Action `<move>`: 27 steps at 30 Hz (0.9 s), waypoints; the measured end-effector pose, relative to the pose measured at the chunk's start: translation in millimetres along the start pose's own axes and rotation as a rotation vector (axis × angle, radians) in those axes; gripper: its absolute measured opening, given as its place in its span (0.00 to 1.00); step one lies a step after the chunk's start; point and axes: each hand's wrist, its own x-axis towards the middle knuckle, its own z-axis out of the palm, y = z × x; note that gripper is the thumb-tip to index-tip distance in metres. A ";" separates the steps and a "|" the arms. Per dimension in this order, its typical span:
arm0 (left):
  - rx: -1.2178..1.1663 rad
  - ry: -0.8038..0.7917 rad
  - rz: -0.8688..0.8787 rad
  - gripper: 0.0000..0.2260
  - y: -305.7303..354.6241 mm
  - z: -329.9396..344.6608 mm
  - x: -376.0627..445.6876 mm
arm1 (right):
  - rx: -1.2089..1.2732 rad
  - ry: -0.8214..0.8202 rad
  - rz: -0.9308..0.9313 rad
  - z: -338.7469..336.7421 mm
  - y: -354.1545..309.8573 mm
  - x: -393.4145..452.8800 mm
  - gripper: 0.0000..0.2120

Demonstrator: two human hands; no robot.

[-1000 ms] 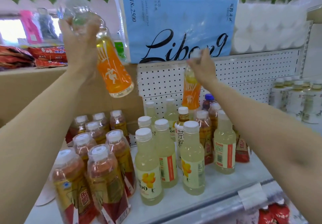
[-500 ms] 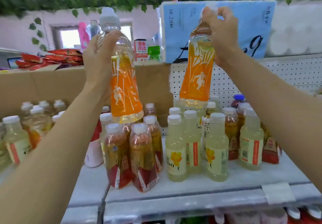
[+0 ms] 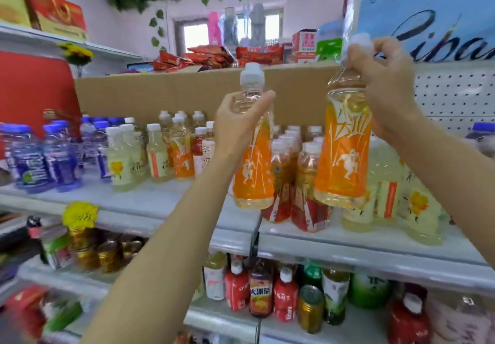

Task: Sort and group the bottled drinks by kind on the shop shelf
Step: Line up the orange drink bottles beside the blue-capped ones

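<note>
head view: the left hand (image 3: 238, 121) has its grip curled round the neck of an orange-label bottle (image 3: 253, 172), and the right hand (image 3: 383, 81) pinches a second orange-label bottle (image 3: 344, 161) by its neck and cap, both hanging in the air in front of the shelf (image 3: 150, 204), above the packed red-label bottles (image 3: 308, 204). since each full bottle hangs from a narrow neck, one could well slip or swing and knock over the crowded rows. a matching orange bottle (image 3: 183, 156) stands further left among pale yellow bottles (image 3: 120, 161), so setting these down anywhere else would likely leave the kinds mixed.
</note>
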 end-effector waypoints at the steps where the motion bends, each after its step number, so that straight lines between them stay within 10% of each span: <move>1: 0.008 -0.002 -0.003 0.24 -2.6 -9.3 -1.8 | 0.001 -0.005 -0.002 8.2 -1.6 -5.0 0.10; 27: 0.162 0.142 -0.028 0.12 -137.8 -258.0 63.3 | -0.004 -0.143 0.023 262.4 59.9 -84.9 0.08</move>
